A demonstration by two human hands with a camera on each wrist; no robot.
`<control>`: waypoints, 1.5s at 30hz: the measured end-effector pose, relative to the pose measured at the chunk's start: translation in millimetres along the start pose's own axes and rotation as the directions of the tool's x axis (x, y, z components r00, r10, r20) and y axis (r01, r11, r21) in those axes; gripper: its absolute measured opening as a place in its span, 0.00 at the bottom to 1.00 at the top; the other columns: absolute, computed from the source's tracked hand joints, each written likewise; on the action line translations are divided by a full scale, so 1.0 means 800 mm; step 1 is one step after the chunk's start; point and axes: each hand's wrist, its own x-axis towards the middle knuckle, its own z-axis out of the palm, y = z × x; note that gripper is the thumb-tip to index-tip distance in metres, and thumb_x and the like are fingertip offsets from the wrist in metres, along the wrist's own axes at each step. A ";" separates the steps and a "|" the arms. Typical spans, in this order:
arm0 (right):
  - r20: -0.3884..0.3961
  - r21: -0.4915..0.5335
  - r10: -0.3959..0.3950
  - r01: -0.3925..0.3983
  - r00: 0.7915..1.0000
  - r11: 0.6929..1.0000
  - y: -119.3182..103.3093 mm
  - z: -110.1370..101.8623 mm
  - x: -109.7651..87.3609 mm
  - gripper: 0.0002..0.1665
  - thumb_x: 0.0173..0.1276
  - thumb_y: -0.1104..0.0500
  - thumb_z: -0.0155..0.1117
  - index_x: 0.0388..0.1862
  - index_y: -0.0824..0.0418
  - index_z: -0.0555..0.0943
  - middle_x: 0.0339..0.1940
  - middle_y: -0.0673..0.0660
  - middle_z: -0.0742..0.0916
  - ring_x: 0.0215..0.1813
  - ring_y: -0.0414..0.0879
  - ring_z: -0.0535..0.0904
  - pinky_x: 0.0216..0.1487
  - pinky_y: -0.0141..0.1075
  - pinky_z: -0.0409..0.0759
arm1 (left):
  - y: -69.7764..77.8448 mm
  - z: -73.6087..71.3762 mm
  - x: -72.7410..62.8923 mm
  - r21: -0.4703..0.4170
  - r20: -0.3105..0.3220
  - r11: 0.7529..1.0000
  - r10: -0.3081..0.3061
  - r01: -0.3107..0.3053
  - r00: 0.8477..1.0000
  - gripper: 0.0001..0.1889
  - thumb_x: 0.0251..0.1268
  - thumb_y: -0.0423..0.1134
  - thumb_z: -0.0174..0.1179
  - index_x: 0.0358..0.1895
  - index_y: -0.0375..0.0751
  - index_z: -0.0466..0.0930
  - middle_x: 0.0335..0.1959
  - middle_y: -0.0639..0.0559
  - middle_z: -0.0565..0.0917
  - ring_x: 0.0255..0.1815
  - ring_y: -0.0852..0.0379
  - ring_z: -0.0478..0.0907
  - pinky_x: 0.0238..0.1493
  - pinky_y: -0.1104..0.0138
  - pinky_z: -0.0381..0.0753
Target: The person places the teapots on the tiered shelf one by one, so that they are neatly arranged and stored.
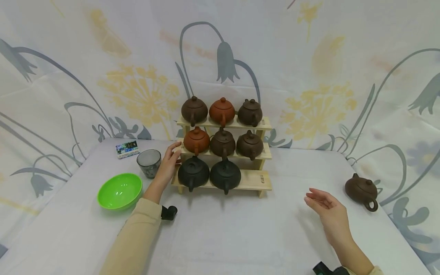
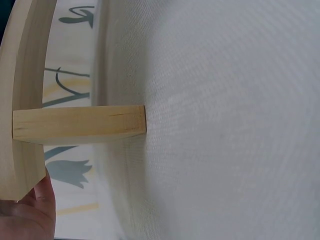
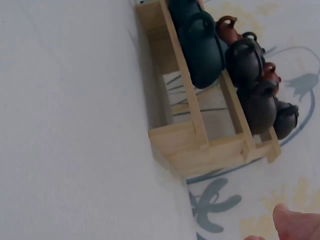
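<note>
A tiered wooden stand (image 1: 252, 179) bears several teapots in brown, reddish and black. Two black teapots, a left one (image 1: 193, 173) and a right one (image 1: 225, 175), sit on its lowest tier; the right end of that tier is bare. My left hand (image 1: 166, 166) grips the stand's left end, beside a reddish teapot (image 1: 196, 141); in the left wrist view its fingers (image 2: 45, 195) bend round a board end. My right hand (image 1: 331, 215) hovers over the table with relaxed fingers, holding nothing. To its right a brown teapot (image 1: 361, 190) rests on the table.
A green bowl (image 1: 120, 191), a dark glass cup (image 1: 149, 162) and a small patterned box (image 1: 126, 149) stand left of the stand. A white cloth (image 1: 240, 236) covers the table. Behind it hangs a flower-printed curtain (image 1: 275, 49).
</note>
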 end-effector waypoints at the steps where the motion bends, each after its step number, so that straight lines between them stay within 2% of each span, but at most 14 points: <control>1: -0.009 0.004 0.000 0.000 1.000 1.000 0.001 -0.005 0.001 0.15 0.58 0.64 0.69 0.44 0.50 0.81 0.35 0.42 0.84 0.38 0.31 0.80 0.41 0.21 0.75 | 0.000 0.000 0.000 0.001 0.000 1.000 0.001 -0.001 1.000 0.23 0.77 0.42 0.36 0.71 0.42 0.53 0.63 0.34 0.61 0.59 0.36 0.65 0.60 0.52 0.61; 13: -0.106 0.007 -0.006 0.007 0.994 1.000 0.024 -0.068 0.020 0.17 0.56 0.62 0.71 0.44 0.48 0.82 0.33 0.39 0.84 0.36 0.29 0.80 0.38 0.19 0.74 | -0.004 -0.002 0.000 -0.002 0.038 1.000 0.031 -0.031 0.999 0.23 0.77 0.43 0.36 0.71 0.43 0.51 0.66 0.36 0.57 0.62 0.37 0.62 0.62 0.51 0.59; 14: -0.122 -0.005 0.014 -0.015 0.992 1.000 0.027 -0.075 0.022 0.17 0.56 0.62 0.71 0.44 0.47 0.81 0.33 0.38 0.84 0.36 0.29 0.80 0.44 0.21 0.73 | -0.004 -0.002 0.000 -0.001 0.040 1.000 0.030 -0.030 0.999 0.23 0.77 0.43 0.36 0.71 0.43 0.51 0.67 0.37 0.57 0.62 0.37 0.62 0.62 0.51 0.59; 18: -0.201 -0.006 0.096 -0.100 0.975 0.995 0.036 -0.103 0.030 0.23 0.55 0.60 0.72 0.50 0.48 0.80 0.33 0.36 0.84 0.35 0.28 0.80 0.49 0.23 0.70 | -0.004 -0.001 0.000 0.003 0.036 1.000 0.028 -0.028 0.999 0.23 0.77 0.43 0.36 0.71 0.43 0.51 0.67 0.37 0.57 0.62 0.38 0.62 0.62 0.52 0.60; 21: -0.262 0.030 0.141 -0.138 0.955 0.990 0.047 -0.128 0.038 0.29 0.52 0.59 0.74 0.55 0.49 0.78 0.33 0.36 0.83 0.34 0.28 0.79 0.48 0.21 0.69 | -0.002 0.000 -0.001 0.002 0.029 1.000 0.027 -0.027 0.999 0.23 0.77 0.43 0.36 0.71 0.44 0.52 0.67 0.37 0.57 0.61 0.37 0.63 0.61 0.52 0.60; 24: -0.315 0.063 0.162 -0.150 0.935 0.987 0.058 -0.150 0.044 0.32 0.51 0.58 0.76 0.57 0.46 0.78 0.33 0.35 0.82 0.33 0.27 0.79 0.59 0.25 0.63 | -0.002 0.000 -0.001 0.005 0.025 1.000 0.024 -0.025 0.999 0.23 0.77 0.42 0.36 0.71 0.43 0.52 0.67 0.36 0.58 0.61 0.37 0.63 0.61 0.52 0.60; 25: -0.324 0.083 0.159 -0.139 0.933 0.987 0.060 -0.157 0.044 0.32 0.50 0.59 0.76 0.56 0.47 0.78 0.33 0.36 0.82 0.32 0.27 0.79 0.54 0.21 0.66 | -0.001 0.000 -0.001 -0.001 0.022 1.000 0.022 -0.022 1.000 0.23 0.77 0.42 0.36 0.71 0.43 0.52 0.66 0.36 0.58 0.61 0.37 0.63 0.61 0.52 0.60; 27: -0.351 0.108 0.169 -0.139 0.921 0.984 0.055 -0.162 0.042 0.30 0.50 0.61 0.76 0.54 0.46 0.80 0.31 0.35 0.83 0.31 0.27 0.79 0.57 0.23 0.64 | -0.001 0.000 -0.001 -0.001 0.020 1.000 0.016 -0.016 1.000 0.23 0.77 0.42 0.36 0.71 0.43 0.52 0.66 0.36 0.59 0.61 0.37 0.63 0.61 0.52 0.60; 31: -0.395 0.136 0.190 -0.147 0.899 0.980 0.034 -0.161 0.034 0.21 0.50 0.65 0.75 0.40 0.44 0.84 0.24 0.36 0.83 0.26 0.28 0.79 0.34 0.17 0.72 | 0.001 -0.001 -0.002 -0.002 0.015 1.000 0.006 -0.006 1.000 0.23 0.77 0.43 0.36 0.71 0.43 0.51 0.65 0.34 0.59 0.61 0.37 0.63 0.62 0.52 0.60; 36: -0.462 0.093 0.236 -0.218 0.855 0.972 0.021 -0.162 0.031 0.19 0.53 0.66 0.72 0.29 0.39 0.80 0.19 0.35 0.80 0.21 0.27 0.76 0.23 0.18 0.72 | 0.002 -0.002 -0.003 0.015 0.014 1.000 0.004 -0.004 1.000 0.24 0.77 0.44 0.36 0.71 0.43 0.51 0.66 0.35 0.58 0.61 0.37 0.63 0.61 0.52 0.60; 39: -0.465 0.026 0.263 -0.284 0.845 0.959 0.027 -0.172 0.039 0.18 0.55 0.64 0.70 0.33 0.41 0.77 0.17 0.35 0.78 0.20 0.28 0.75 0.21 0.20 0.72 | 0.002 -0.001 -0.003 0.012 0.014 1.000 -0.002 0.001 1.000 0.24 0.77 0.44 0.36 0.71 0.44 0.52 0.66 0.36 0.58 0.61 0.38 0.64 0.61 0.53 0.61; 40: -0.455 -0.015 0.271 -0.311 0.849 0.950 0.030 -0.175 0.043 0.17 0.56 0.63 0.70 0.38 0.44 0.78 0.16 0.35 0.76 0.19 0.29 0.75 0.21 0.21 0.73 | 0.002 -0.001 -0.003 0.009 0.014 1.000 -0.003 0.002 1.000 0.24 0.77 0.44 0.36 0.71 0.44 0.52 0.66 0.36 0.58 0.61 0.38 0.64 0.61 0.53 0.61; 43: -0.390 -0.059 0.310 -0.360 0.867 0.931 0.038 -0.186 0.054 0.24 0.58 0.63 0.68 0.53 0.55 0.73 0.18 0.36 0.75 0.21 0.30 0.76 0.23 0.25 0.76 | 0.002 0.000 -0.002 0.004 0.016 1.000 0.000 0.000 1.000 0.24 0.77 0.44 0.36 0.71 0.44 0.52 0.66 0.36 0.59 0.61 0.38 0.64 0.61 0.53 0.61; 45: -0.333 -0.092 0.326 -0.374 0.885 0.923 0.041 -0.192 0.061 0.33 0.60 0.64 0.66 0.64 0.66 0.66 0.20 0.37 0.75 0.22 0.31 0.76 0.25 0.27 0.77 | 0.002 0.001 -0.003 0.001 0.016 1.000 0.002 -0.002 1.000 0.23 0.77 0.43 0.36 0.71 0.44 0.52 0.66 0.36 0.59 0.61 0.38 0.64 0.61 0.53 0.61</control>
